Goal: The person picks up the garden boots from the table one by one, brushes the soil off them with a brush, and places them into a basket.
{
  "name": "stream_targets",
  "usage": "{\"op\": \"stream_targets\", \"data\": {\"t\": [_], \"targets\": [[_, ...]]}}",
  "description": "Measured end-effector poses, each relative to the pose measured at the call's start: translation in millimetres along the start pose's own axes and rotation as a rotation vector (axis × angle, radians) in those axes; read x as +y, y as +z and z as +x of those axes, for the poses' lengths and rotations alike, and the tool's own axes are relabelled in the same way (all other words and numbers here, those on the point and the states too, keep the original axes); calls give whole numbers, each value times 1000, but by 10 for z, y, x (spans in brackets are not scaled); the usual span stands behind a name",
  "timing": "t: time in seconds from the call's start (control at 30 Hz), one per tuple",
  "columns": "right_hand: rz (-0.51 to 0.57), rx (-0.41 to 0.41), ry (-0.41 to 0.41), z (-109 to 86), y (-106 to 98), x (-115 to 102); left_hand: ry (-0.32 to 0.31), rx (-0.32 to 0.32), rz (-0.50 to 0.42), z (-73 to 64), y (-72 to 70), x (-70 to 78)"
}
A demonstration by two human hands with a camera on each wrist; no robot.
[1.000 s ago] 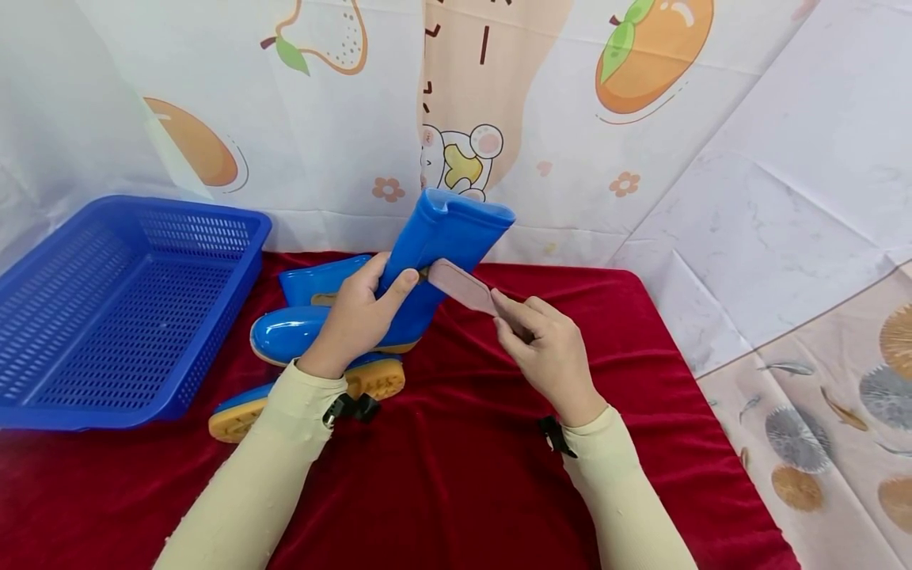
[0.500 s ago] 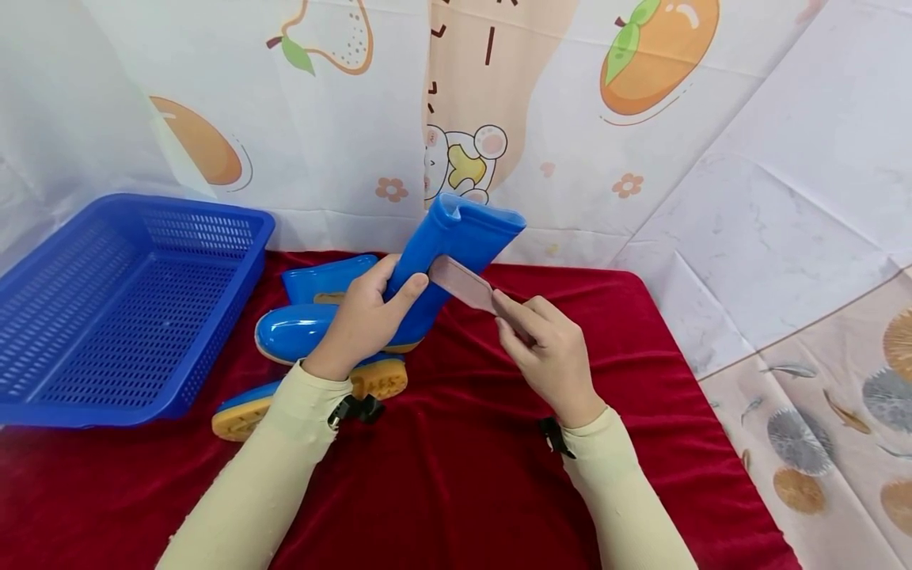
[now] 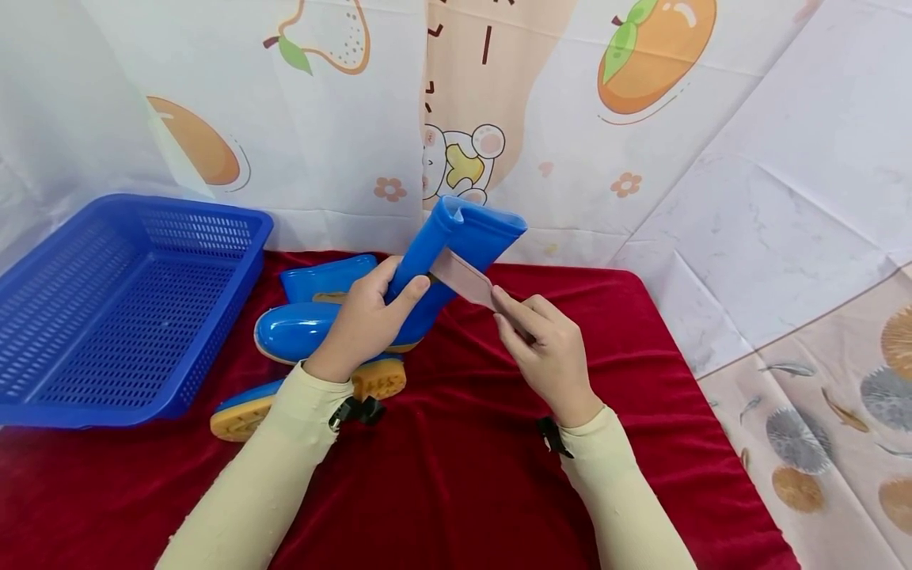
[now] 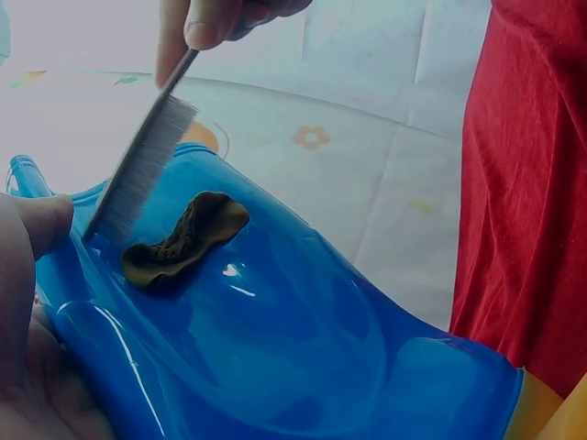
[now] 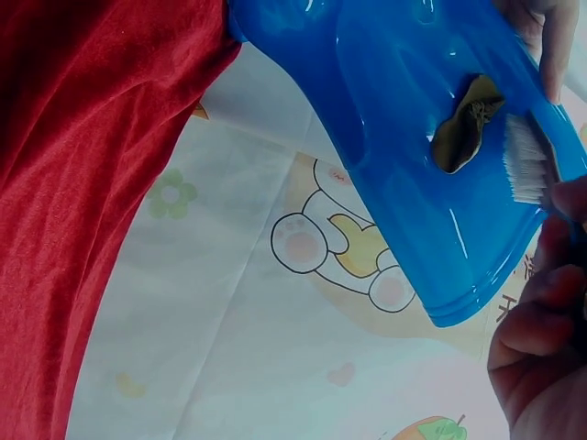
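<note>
My left hand [image 3: 363,321] grips the shaft of a glossy blue rain boot [image 3: 480,237], thumb on its near side. The shaft leans up and to the right. In my right hand [image 3: 552,348] is a brush [image 3: 466,283] with a flat pinkish back, its handle pinched between thumb and fingers. White bristles [image 4: 151,174] touch the shaft near its top, as the left wrist view shows. Beside them on the boot is a raised brown patch [image 4: 188,243], seen also in the right wrist view [image 5: 468,124]. The brush back hides it in the head view.
More blue boot parts with yellow soles [image 3: 245,419] lie on the red cloth [image 3: 463,475], partly behind my left arm. A blue perforated basket [image 3: 245,293] stands at the left. A printed curtain [image 3: 306,182] hangs behind the table.
The boot and my left hand have shifted slightly to the right. The brush head has moved slightly up along the shaft and tilted. Both hands keep their holds.
</note>
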State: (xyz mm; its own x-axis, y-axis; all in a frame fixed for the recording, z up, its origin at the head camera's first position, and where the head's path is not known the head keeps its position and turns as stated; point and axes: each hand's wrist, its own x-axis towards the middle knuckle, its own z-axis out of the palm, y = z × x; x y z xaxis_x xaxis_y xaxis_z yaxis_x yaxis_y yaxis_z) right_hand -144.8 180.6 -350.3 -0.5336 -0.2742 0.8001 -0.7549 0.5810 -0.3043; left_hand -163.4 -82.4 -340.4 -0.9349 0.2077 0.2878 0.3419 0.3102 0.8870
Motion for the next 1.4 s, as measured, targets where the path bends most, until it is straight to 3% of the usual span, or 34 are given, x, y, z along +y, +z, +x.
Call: {"op": "stream_targets", "data": {"t": [0.33, 0.77, 0.93, 1.07, 1.4], "targets": [[-56, -69, 58, -16, -27, 13, -2, 34, 18, 27, -52, -47], [-50, -59, 76, -9, -26, 13, 13, 46, 19, 16, -54, -45], [-15, -79, 8, -14, -9, -2, 11, 10, 3, 6, -15, -26], [-51, -94, -20, -23, -13, 15, 16, 3, 5, 19, 2, -30], [-81, -155, 75, -40, -45, 59, 5, 49, 26, 26, -52, -75]]}}
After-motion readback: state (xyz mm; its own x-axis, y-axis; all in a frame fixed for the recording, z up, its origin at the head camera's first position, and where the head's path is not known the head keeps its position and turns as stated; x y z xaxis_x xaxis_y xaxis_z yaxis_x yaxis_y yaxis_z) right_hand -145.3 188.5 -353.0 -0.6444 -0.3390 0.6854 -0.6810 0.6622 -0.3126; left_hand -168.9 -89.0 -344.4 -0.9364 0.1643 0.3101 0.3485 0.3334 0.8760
